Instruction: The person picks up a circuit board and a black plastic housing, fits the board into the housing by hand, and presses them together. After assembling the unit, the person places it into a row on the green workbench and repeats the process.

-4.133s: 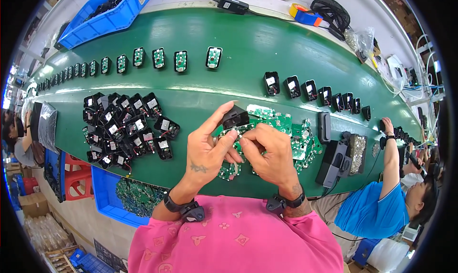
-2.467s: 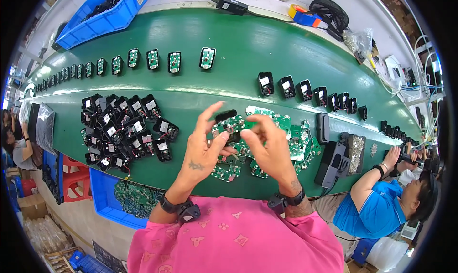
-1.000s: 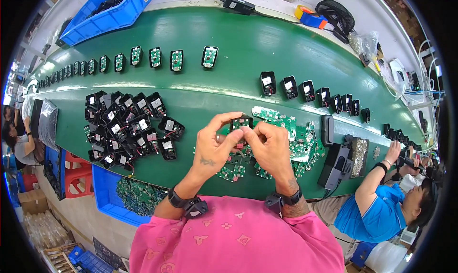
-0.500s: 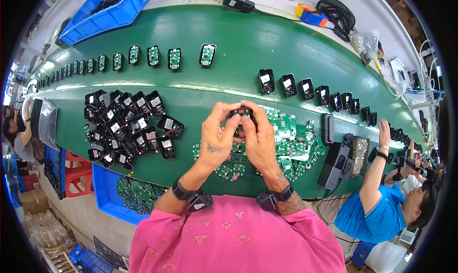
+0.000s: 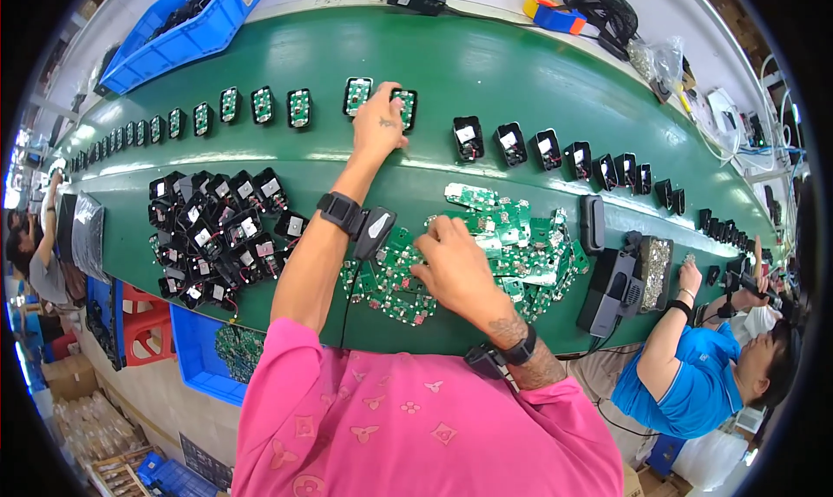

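At the right end of a row of black cases fitted with green circuit boards, my left hand (image 5: 379, 125) has its fingers around a black case (image 5: 404, 108) with a board inside. Another filled case (image 5: 357, 96) stands just left of it. My right hand (image 5: 462, 267) hovers low over a spread pile of green circuit boards (image 5: 529, 258), fingers bent, with a gap between thumb and fingers and nothing visible in them. Left of my left forearm lies a heap of black cases (image 5: 217, 228) with wires and silvery parts inside.
A row of black cases without boards (image 5: 467, 139) runs off to the right. A dark grey device (image 5: 609, 293) and a tray of small parts (image 5: 655, 276) stand near a co-worker in blue (image 5: 685, 375). Blue bins (image 5: 178, 41) sit at the far left and below the table's edge.
My hands have parted. The left carried the black case from in front of me to the row's end at the back. The right moved down over the boards.
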`<state>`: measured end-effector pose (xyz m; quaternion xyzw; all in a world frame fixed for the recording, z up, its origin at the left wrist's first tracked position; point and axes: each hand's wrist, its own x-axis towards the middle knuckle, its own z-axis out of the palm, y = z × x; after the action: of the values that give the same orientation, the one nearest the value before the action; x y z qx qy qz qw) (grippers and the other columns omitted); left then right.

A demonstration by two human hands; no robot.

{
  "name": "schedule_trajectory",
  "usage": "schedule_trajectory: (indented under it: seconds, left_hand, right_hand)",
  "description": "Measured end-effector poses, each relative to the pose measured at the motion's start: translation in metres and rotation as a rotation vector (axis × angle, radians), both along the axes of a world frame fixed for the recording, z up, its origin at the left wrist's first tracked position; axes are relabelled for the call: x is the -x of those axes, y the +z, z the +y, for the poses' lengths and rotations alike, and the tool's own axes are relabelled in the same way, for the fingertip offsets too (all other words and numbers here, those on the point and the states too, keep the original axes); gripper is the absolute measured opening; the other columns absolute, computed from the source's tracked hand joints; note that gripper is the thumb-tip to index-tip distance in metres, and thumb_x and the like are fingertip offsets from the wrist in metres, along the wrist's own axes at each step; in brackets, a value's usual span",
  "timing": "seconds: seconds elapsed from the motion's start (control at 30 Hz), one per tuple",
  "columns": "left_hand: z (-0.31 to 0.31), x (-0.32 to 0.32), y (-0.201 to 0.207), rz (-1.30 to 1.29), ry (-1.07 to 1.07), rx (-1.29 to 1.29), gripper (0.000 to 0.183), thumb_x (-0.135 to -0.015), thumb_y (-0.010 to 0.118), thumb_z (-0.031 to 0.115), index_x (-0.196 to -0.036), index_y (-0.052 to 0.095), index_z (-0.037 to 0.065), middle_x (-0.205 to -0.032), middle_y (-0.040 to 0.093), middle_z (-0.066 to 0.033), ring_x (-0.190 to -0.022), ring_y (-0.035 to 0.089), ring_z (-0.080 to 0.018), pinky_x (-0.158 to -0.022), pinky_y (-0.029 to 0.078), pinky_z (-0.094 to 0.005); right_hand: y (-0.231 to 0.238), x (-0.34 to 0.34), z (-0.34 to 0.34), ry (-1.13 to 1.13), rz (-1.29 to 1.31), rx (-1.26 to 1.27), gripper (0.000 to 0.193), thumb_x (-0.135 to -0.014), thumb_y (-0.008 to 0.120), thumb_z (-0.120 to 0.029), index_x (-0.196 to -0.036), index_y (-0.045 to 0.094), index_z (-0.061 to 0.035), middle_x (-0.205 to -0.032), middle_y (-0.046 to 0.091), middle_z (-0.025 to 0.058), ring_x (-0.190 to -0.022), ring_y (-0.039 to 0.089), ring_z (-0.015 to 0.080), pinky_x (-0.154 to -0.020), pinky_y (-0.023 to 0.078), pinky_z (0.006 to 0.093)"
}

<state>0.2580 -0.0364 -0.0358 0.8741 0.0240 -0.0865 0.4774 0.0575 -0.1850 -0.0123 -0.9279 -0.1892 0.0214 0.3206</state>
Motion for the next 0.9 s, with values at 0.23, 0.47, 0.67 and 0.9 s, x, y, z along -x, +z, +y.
schedule_trajectory:
  seconds: [0.23,0.47,0.67,0.9]
  left_hand:
    - [-0.038,0.051,0.018,-0.413,-0.43,-0.375,0.062,-0.092,0.063,0.023,-0.15,0.041,0.029,-0.148,0.042,-0.0278,-0.106,0.064,-0.0463,-0.094,0.051,-0.051]
    - [-0.06,0.038,-0.016,-0.361,-0.508,-0.26,0.039,-0.088,0.072,0.026,-0.127,0.068,0.027,-0.133,0.055,-0.0204,-0.108,0.064,-0.0368,-0.092,0.052,-0.0425]
    - [-0.043,0.067,0.0,-0.066,-0.392,0.351,0.026,-0.096,0.062,0.023,-0.113,0.074,0.007,-0.125,0.057,-0.0116,-0.097,0.062,-0.0199,-0.078,0.052,-0.0325]
    - [-0.007,0.154,0.043,-0.145,-0.3,0.28,0.021,-0.097,0.056,0.015,-0.101,0.071,0.0,-0.124,0.058,-0.0178,-0.103,0.064,-0.0241,-0.084,0.052,-0.0339]
  right_hand:
    - [-0.001,0.003,-0.013,-0.031,0.166,-0.144,0.029,-0.079,0.076,-0.011,-0.102,0.062,-0.0018,-0.09,0.063,0.0124,-0.082,0.062,0.0323,-0.077,0.051,0.0443]
    - [0.016,0.013,-0.056,-0.122,0.564,-0.813,0.038,-0.084,0.074,-0.004,-0.12,0.063,0.0032,-0.095,0.071,0.0101,-0.075,0.07,0.0149,-0.065,0.055,0.0267]
    - [0.002,0.03,-0.076,-0.38,0.667,-1.23,0.016,-0.097,0.06,-0.004,-0.108,0.065,0.0059,-0.077,0.07,0.0099,-0.06,0.067,0.015,-0.053,0.054,0.0238]
    - [0.019,0.012,-0.066,-0.259,0.481,-0.955,0.021,-0.105,0.05,-0.017,-0.106,0.062,0.0005,-0.065,0.06,0.0025,-0.051,0.059,0.0078,-0.041,0.038,0.02]
